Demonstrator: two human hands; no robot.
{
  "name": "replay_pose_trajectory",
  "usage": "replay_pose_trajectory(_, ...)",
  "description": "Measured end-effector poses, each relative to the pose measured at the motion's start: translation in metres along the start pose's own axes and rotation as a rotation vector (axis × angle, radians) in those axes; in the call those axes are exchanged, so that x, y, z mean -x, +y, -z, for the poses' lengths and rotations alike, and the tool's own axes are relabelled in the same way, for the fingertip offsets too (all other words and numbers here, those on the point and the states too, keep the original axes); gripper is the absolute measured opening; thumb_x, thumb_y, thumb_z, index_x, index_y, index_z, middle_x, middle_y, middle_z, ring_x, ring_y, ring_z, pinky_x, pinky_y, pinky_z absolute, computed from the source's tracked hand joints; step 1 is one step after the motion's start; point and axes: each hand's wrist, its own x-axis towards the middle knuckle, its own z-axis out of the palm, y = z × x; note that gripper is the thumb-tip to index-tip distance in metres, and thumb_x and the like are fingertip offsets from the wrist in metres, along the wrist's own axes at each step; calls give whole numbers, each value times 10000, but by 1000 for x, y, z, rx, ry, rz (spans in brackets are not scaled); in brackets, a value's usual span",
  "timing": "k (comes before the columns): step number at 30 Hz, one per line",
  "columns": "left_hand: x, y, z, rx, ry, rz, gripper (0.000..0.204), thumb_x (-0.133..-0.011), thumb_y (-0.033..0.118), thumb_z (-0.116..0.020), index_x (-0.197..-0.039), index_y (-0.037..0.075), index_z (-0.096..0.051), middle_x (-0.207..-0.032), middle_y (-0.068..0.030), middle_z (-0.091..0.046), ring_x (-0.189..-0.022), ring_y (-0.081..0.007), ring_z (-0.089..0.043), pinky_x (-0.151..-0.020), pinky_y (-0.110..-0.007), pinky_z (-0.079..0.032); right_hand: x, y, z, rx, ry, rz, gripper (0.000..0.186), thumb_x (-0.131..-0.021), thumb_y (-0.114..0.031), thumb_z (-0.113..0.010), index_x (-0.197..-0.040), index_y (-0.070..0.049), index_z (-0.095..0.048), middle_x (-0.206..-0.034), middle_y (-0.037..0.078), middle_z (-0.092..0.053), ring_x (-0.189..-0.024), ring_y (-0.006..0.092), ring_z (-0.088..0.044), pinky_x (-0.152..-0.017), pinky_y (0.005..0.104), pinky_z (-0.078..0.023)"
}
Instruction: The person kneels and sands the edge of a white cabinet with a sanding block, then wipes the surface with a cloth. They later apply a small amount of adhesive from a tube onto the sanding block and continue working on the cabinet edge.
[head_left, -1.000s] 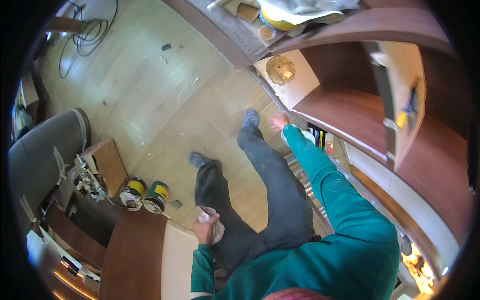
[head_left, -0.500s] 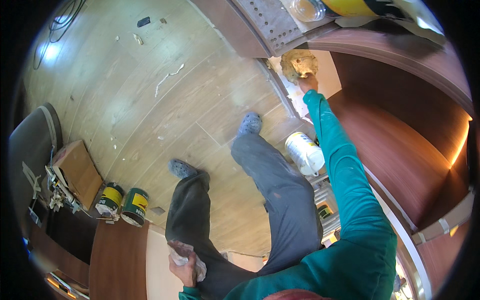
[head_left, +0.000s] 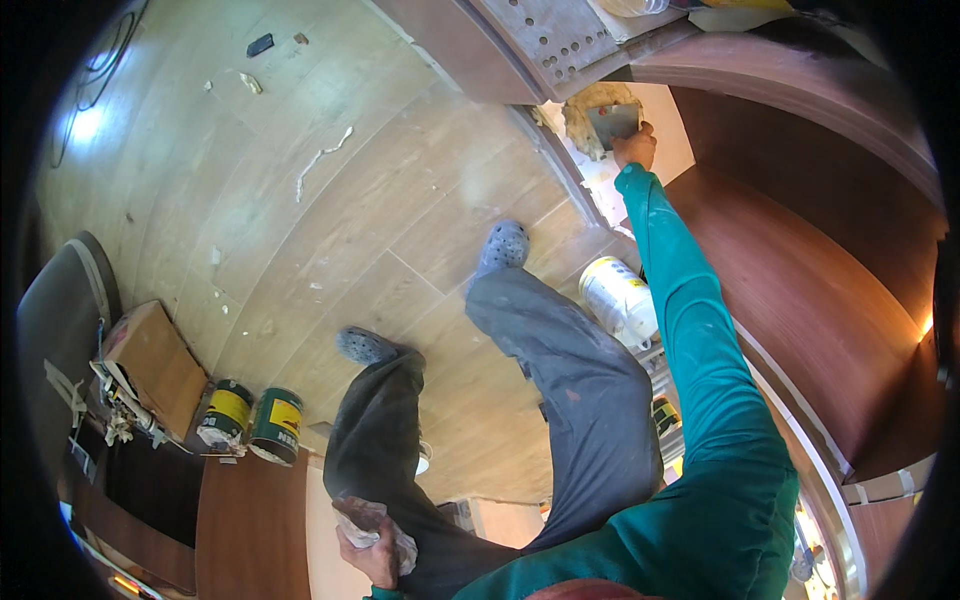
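Observation:
My right hand [head_left: 636, 149] reaches far out at the upper right, its fingers closed round a flat grey putty knife [head_left: 613, 122]. The blade lies over an irregular yellow-brown mass [head_left: 579, 124] on a white surface [head_left: 668, 128] in a recess between wooden panels; I cannot tell what the mass is made of. Low in the picture, beside my left thigh, my left hand [head_left: 374, 560] grips a crumpled, whitish-pink rag [head_left: 362, 522]. Part of that hand is behind the rag.
A white bucket [head_left: 618, 300] stands near my right knee. Two green-and-yellow cans [head_left: 275, 425] and a cardboard box [head_left: 158, 358] are at the left. Scraps and a white strip [head_left: 322, 160] lie on the wooden floor [head_left: 400, 200]. A perforated metal panel [head_left: 548, 40] is overhead right.
My right hand has shifted slightly right and up. The grey blade now shows over the yellow-brown mass, where it was not visible before. My left hand keeps holding the rag.

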Motion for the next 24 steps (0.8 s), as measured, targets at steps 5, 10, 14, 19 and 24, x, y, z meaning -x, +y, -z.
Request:
replay_pose_trajectory(5,-5,-20,11,18,-28,-57,504,-687,-30,-780,-1148,4,-579,-1040,-82,-647,-931,-180,-621,-837,-312,-506,-4,34,18,-150,86,81,273,-766,-227,-762,-945,-28,-706,-841,188,-712,-848,351,-702,-749,425,-576)
replay_pose_trajectory(10,-2,1,26,-83,-201,-115,521,-744,152,-797,-1184,-37,-591,-1070,-113,-649,-943,-247,-623,-860,-345,-494,79,33,79,-846,-159,-235,234,-849,-86,-712,-1035,33,-637,-834,105,-669,-649,177,-639,-548,329,-573)
replay_pose_trajectory(14,-17,-57,38,9,-350,-353,450,-1004,334,-451,-1190,-46,-604,-1020,-111,-662,-960,-215,-605,-888,-342,-459,227,-4,178,-1259,-320,-352,162,-873,-94,-704,-929,-26,-569,-824,44,-610,-609,152,-594,-497,297,-526)
replay_pose_trajectory(19,-29,-3,79,66,-515,-314,489,-1011,396,-434,-1051,-46,-640,-941,-81,-633,-852,-174,-546,-776,-353,-464,443,-40,351,-1493,-393,-448,241,-866,-107,-694,-1069,-9,-608,-943,77,-645,-756,161,-632,-607,302,-572)
replay_pose_trajectory(24,40,112,140,212,-899,-289,394,-972,282,-476,-1109,-54,-631,-1006,-117,-662,-833,-209,-642,-743,-344,-545,623,-36,493,-1546,-295,-418,172,-830,-131,-724,-930,-25,-632,-796,31,-607,-674,124,-589,-529,301,-519)
